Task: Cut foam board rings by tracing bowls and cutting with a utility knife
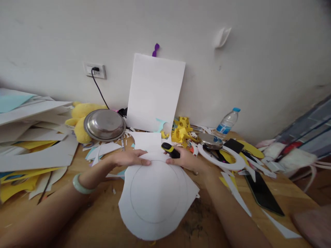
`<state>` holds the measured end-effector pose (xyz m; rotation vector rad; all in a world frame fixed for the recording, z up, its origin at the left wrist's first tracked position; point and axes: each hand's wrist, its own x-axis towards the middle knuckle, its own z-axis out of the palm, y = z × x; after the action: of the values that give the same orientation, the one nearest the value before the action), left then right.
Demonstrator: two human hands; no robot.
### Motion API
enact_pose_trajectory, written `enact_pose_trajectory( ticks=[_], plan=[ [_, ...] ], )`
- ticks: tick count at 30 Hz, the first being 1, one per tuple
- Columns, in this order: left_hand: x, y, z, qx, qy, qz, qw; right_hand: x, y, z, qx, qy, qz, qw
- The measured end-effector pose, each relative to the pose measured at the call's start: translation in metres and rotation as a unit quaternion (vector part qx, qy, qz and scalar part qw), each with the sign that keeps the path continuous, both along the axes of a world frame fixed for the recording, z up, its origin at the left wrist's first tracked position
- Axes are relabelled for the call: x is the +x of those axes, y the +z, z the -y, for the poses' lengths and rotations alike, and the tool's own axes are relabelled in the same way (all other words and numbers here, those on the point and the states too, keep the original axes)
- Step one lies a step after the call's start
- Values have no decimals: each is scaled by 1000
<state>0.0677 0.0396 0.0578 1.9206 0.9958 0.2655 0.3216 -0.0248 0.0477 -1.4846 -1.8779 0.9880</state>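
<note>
A white sheet of board [155, 196] with a large circle drawn on it is in front of me, its edge cut roughly round. My left hand [130, 158] grips its far left edge, thumb on top and fingers underneath. At the far right edge, my right hand [187, 159] has its thumb pressed on the board. That same hand holds a black-and-yellow utility knife [169, 148], its handle pointing up to the left; no blade shows. Just beyond the hands lies another white piece [147, 141].
Left are stacked boards [33, 134], a yellow plush toy [81, 129] and a steel bowl [106, 124]. A white panel [155, 93] leans on the wall. Right are yellow scraps [182, 131], a water bottle [227, 122], a white ring [239, 160] and a phone [266, 196].
</note>
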Motion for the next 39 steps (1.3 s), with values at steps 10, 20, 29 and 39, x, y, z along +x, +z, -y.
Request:
enact_pose_trajectory(
  ticks=[10, 20, 29, 39],
  plan=[
    [-5, 3, -16, 7, -64, -83, 994, 18, -8, -10, -12, -25, 108, 994],
    [21, -18, 4, 45, -164, -84, 982, -2, -19, -9, -37, 96, 130, 986],
    [34, -26, 37, 107, -225, -188, 950, 14, -7, -4, 4, -26, 94, 995],
    [44, -36, 76, 309, -99, -315, 892, -2, 3, 5, 33, -180, -192, 964]
  ],
)
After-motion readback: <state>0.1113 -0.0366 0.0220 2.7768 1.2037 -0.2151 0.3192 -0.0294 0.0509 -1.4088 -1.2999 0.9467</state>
